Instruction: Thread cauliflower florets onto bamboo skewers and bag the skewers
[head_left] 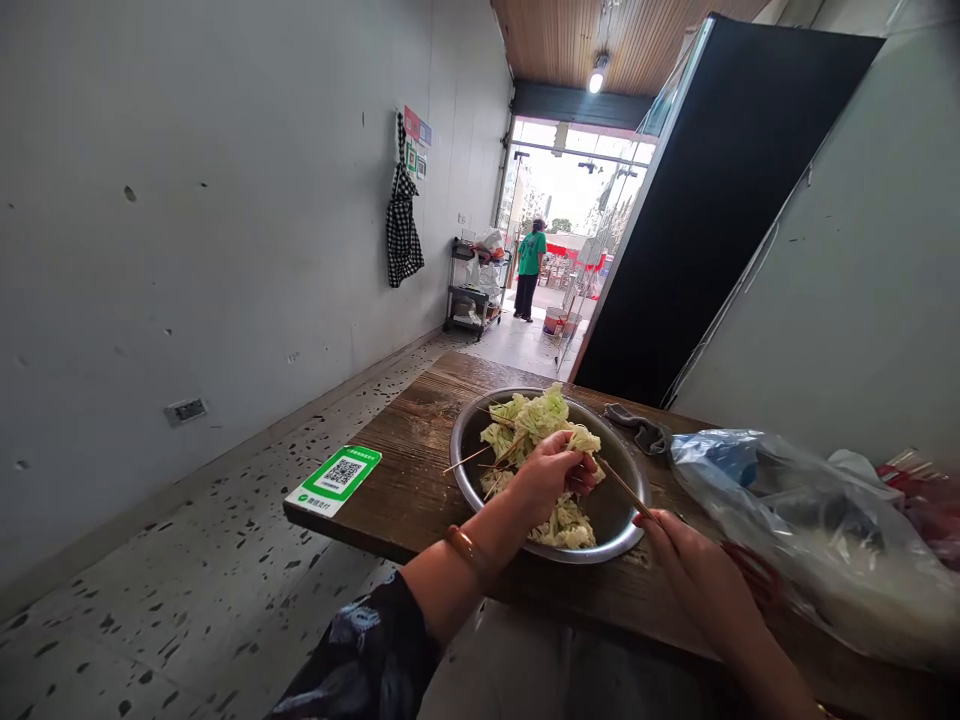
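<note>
My left hand [551,475] is closed on a frilly, pale vegetable piece [583,440] that looks like cabbage. It is held over a wide metal bowl [469,480]. Between the fingers of my right hand [694,555] is a thin wooden skewer [626,485], its far end near the piece in my left hand. More pale green, frilly vegetable pieces [536,412] are heaped in the bowl, with several skewers [466,460] sticking out of the heap to the left. My left wrist partly covers the bowl's near side.
The bowl stands on a dark wooden table [405,430]. A green QR-code card [341,480] lies at the left corner. A dark cloth [641,428] and a large clear plastic bag [810,520] lie to the right. Beyond are a shelf cart [476,285] and a person in green [531,255].
</note>
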